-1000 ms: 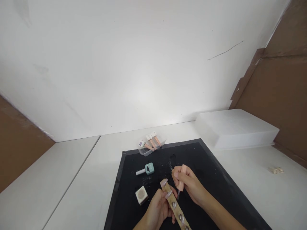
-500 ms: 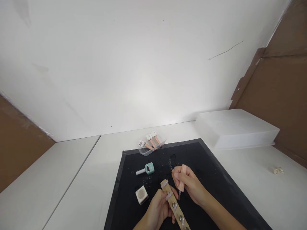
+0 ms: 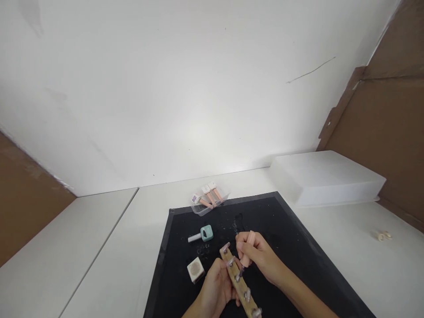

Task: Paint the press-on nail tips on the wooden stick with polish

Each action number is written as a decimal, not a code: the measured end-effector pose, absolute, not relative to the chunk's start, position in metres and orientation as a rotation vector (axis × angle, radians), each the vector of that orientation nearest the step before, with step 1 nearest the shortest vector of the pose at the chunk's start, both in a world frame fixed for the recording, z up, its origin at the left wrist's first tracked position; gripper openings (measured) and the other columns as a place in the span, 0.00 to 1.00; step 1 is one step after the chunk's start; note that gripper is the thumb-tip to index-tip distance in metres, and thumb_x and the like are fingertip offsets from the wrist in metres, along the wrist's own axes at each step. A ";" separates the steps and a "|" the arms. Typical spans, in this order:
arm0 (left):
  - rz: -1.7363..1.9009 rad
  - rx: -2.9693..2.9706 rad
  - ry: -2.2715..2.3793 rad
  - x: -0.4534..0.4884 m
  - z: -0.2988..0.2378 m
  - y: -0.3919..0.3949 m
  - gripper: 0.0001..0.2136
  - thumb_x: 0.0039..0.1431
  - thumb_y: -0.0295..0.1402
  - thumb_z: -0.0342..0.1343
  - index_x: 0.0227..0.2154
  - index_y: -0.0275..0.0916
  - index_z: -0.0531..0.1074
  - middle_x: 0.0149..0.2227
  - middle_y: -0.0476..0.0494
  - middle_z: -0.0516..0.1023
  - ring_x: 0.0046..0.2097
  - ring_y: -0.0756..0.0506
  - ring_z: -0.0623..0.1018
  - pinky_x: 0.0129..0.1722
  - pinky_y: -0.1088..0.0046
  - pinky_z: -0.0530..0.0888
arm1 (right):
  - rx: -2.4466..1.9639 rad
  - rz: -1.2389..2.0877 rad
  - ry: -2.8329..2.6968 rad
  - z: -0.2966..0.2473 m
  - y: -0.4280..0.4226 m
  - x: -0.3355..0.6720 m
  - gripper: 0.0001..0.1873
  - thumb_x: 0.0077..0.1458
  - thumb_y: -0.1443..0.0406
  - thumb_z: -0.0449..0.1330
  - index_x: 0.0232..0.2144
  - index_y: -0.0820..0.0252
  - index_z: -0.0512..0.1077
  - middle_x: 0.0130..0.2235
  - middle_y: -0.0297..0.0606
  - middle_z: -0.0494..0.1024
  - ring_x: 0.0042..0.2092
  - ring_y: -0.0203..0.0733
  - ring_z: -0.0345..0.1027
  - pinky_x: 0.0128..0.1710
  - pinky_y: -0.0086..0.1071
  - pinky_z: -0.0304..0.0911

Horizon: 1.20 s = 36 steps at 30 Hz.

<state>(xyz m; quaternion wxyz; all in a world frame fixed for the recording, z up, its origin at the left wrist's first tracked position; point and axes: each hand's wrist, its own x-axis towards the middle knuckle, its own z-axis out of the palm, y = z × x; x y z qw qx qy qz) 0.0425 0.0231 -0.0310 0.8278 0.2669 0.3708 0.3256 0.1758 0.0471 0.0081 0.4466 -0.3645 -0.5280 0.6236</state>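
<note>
My left hand (image 3: pixel 217 287) is wrapped round a wooden stick (image 3: pixel 239 282) that carries several false nail tips along its length. My right hand (image 3: pixel 258 256) pinches a pink nail polish brush cap (image 3: pixel 248 249), its brush pointing down onto a nail tip near the stick's upper end. Both hands hover over a black mat (image 3: pixel 291 247). A square beige polish bottle (image 3: pixel 195 270) stands open on the mat just left of my left hand.
A teal polish bottle (image 3: pixel 202 234) lies on the mat's upper part. A clear tray with pink-capped bottles (image 3: pixel 208 200) sits at the mat's far edge. A white box (image 3: pixel 323 176) stands at the right, and a small pale object (image 3: pixel 382 236) lies on the white table.
The stick has tilted and shifted slightly, turning the nail tips more edge-on. My right hand has moved down and left, bringing the brush onto a nail tip.
</note>
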 end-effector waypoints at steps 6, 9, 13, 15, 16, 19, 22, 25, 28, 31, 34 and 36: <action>0.687 0.575 0.831 0.044 -0.030 0.022 0.13 0.50 0.40 0.39 0.25 0.37 0.63 0.19 0.51 0.64 0.18 0.52 0.68 0.17 0.77 0.61 | -0.879 1.577 -1.314 0.009 0.047 0.175 0.16 0.48 0.59 0.57 0.15 0.61 0.63 0.14 0.28 0.63 0.17 0.31 0.54 0.18 0.25 0.48; 0.692 0.569 0.822 0.044 -0.028 0.022 0.12 0.50 0.40 0.39 0.25 0.37 0.62 0.19 0.51 0.64 0.18 0.52 0.68 0.17 0.77 0.61 | -0.853 1.572 -1.324 0.010 0.047 0.174 0.16 0.49 0.60 0.56 0.15 0.61 0.63 0.15 0.28 0.63 0.18 0.31 0.55 0.20 0.26 0.50; 0.694 0.557 0.825 0.045 -0.025 0.022 0.12 0.50 0.41 0.40 0.25 0.38 0.61 0.20 0.51 0.64 0.18 0.52 0.67 0.17 0.77 0.61 | -0.871 1.560 -1.335 0.010 0.047 0.174 0.16 0.49 0.60 0.57 0.14 0.61 0.63 0.15 0.28 0.64 0.18 0.31 0.56 0.21 0.26 0.52; 0.694 0.556 0.822 0.045 -0.025 0.022 0.11 0.49 0.41 0.40 0.25 0.38 0.61 0.19 0.51 0.64 0.18 0.52 0.67 0.17 0.77 0.60 | -0.877 1.561 -1.333 0.010 0.047 0.174 0.16 0.49 0.60 0.57 0.14 0.61 0.63 0.14 0.28 0.63 0.19 0.32 0.56 0.21 0.26 0.52; 0.693 0.558 0.818 0.045 -0.024 0.022 0.11 0.49 0.40 0.41 0.25 0.38 0.61 0.19 0.51 0.64 0.18 0.52 0.67 0.17 0.77 0.60 | -0.876 1.566 -1.333 0.010 0.046 0.174 0.16 0.49 0.60 0.57 0.14 0.61 0.63 0.14 0.28 0.63 0.19 0.32 0.56 0.21 0.26 0.52; 0.688 0.557 0.798 0.044 -0.024 0.021 0.12 0.49 0.41 0.41 0.25 0.38 0.61 0.20 0.51 0.64 0.18 0.52 0.67 0.17 0.77 0.61 | -0.873 1.566 -1.333 0.011 0.046 0.173 0.17 0.49 0.59 0.57 0.14 0.60 0.63 0.14 0.28 0.64 0.19 0.32 0.57 0.22 0.26 0.53; 0.695 0.552 0.786 0.043 -0.024 0.021 0.11 0.49 0.41 0.42 0.25 0.38 0.61 0.20 0.52 0.64 0.18 0.53 0.67 0.18 0.77 0.61 | -0.864 1.541 -1.336 0.011 0.046 0.173 0.18 0.50 0.59 0.57 0.14 0.60 0.63 0.15 0.28 0.64 0.19 0.32 0.57 0.22 0.27 0.54; 0.697 0.550 0.788 0.044 -0.023 0.021 0.11 0.50 0.40 0.41 0.25 0.38 0.61 0.20 0.52 0.63 0.18 0.52 0.67 0.18 0.77 0.60 | -0.853 1.490 -1.365 0.011 0.046 0.173 0.19 0.50 0.58 0.57 0.13 0.60 0.62 0.16 0.29 0.65 0.20 0.33 0.58 0.24 0.28 0.56; 0.694 0.552 0.796 0.044 -0.023 0.020 0.11 0.51 0.39 0.40 0.24 0.38 0.61 0.20 0.51 0.63 0.19 0.52 0.67 0.18 0.76 0.61 | -0.847 1.462 -1.376 0.012 0.046 0.173 0.20 0.50 0.58 0.57 0.12 0.60 0.61 0.17 0.30 0.65 0.22 0.33 0.58 0.26 0.28 0.57; 0.699 0.555 0.808 0.044 -0.024 0.020 0.12 0.53 0.39 0.38 0.24 0.38 0.62 0.20 0.51 0.63 0.19 0.52 0.66 0.19 0.76 0.61 | -0.845 1.456 -1.385 0.012 0.045 0.173 0.19 0.51 0.59 0.57 0.13 0.60 0.62 0.17 0.30 0.64 0.22 0.33 0.58 0.26 0.28 0.57; 0.709 0.558 0.797 0.044 -0.025 0.020 0.13 0.54 0.38 0.38 0.24 0.38 0.62 0.20 0.51 0.62 0.19 0.52 0.66 0.19 0.76 0.61 | -0.856 1.437 -1.398 0.013 0.044 0.174 0.19 0.51 0.61 0.56 0.12 0.60 0.62 0.17 0.30 0.64 0.22 0.34 0.59 0.26 0.29 0.57; 0.711 0.558 0.793 0.044 -0.024 0.020 0.12 0.54 0.38 0.38 0.25 0.38 0.62 0.20 0.51 0.62 0.19 0.52 0.66 0.19 0.75 0.61 | -0.871 1.425 -1.396 0.013 0.044 0.174 0.19 0.50 0.62 0.57 0.12 0.60 0.61 0.17 0.30 0.65 0.22 0.34 0.59 0.26 0.29 0.57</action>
